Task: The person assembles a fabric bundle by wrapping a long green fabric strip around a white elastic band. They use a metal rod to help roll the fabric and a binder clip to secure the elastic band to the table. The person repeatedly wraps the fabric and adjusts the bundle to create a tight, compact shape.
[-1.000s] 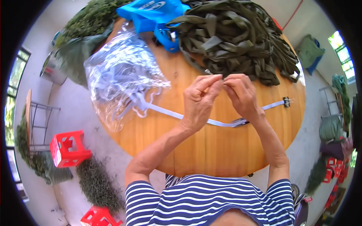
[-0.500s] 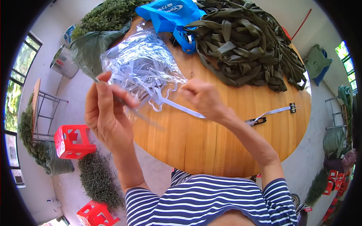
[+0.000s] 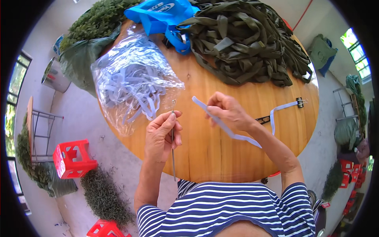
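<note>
The left hand (image 3: 162,132) is pinching a thin rod (image 3: 173,158) between thumb and fingers, holding it near upright above the desk (image 3: 209,162), while the right hand (image 3: 229,112) is closing its fingers on a pale strip (image 3: 223,125), whose free end is sticking out toward the rod without touching it. Handling both well is probably a matter of gripping the rod close below its head, so that the small loop is standing clear of the fingertips and not swinging; the right hand is likely doing best by pinching nearer the tip, where the soft band is bending less, and by leaving slack toward the clip (image 3: 300,102), which is gripping a pale band at the desk's right side. Whether this is the same strip, the forearm is hiding. The strip is looking flat, narrow and matt, probably elastic, and is curving limply; the rod is looking slim, stiff and metallic. More pale bands are lying tangled inside a crinkled, glossy clear bag (image 3: 138,51), and olive straps (image 3: 252,47), broad and dull like woven cloth, are heaping in loose loops over the smooth, striped wood grain.
</note>
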A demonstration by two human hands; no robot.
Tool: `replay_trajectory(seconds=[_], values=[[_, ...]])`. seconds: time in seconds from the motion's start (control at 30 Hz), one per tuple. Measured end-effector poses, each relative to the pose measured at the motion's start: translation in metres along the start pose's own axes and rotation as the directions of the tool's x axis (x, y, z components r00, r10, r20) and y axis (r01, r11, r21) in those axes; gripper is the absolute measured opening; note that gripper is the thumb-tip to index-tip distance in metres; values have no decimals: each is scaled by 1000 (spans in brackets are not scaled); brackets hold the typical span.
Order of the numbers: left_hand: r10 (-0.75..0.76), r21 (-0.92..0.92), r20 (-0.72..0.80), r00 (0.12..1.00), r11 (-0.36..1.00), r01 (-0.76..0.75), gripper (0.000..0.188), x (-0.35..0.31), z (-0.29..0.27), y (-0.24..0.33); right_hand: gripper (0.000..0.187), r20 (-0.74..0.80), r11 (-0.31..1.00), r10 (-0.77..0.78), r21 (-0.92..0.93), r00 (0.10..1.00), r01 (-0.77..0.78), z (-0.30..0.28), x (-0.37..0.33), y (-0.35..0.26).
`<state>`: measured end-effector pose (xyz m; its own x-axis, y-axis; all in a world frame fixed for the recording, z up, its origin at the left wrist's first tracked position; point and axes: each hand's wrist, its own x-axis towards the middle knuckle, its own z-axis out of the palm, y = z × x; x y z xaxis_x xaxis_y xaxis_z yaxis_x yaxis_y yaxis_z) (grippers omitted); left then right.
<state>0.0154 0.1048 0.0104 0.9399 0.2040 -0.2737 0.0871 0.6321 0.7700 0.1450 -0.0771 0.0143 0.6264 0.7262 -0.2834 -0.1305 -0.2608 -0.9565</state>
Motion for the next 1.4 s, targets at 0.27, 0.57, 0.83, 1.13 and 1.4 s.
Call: replay_trajectory(seconds=[0.27,0.57,0.83,1.13,1.4], values=[[-179,-23,202,963,982,188,27,16,33,-13,21,61,857,35,511,998,-61,-25,-41,2],[-279,50,229,933,960,274,25,26,53,-19,24,-163,963,-125,216,979,159,-33,-57,0],[-267,111,176,948,962,250,21,34,64,-23,20,-249,945,-127,265,960,194,-34,-59,6],[-177,222,149,973,965,142,18,34,71,-27,17,-189,972,-6,230,982,51,-22,-65,-3],[-193,153,181,964,974,166,18,34,71,-31,14,-459,957,-268,-25,847,289,-14,-65,2]])
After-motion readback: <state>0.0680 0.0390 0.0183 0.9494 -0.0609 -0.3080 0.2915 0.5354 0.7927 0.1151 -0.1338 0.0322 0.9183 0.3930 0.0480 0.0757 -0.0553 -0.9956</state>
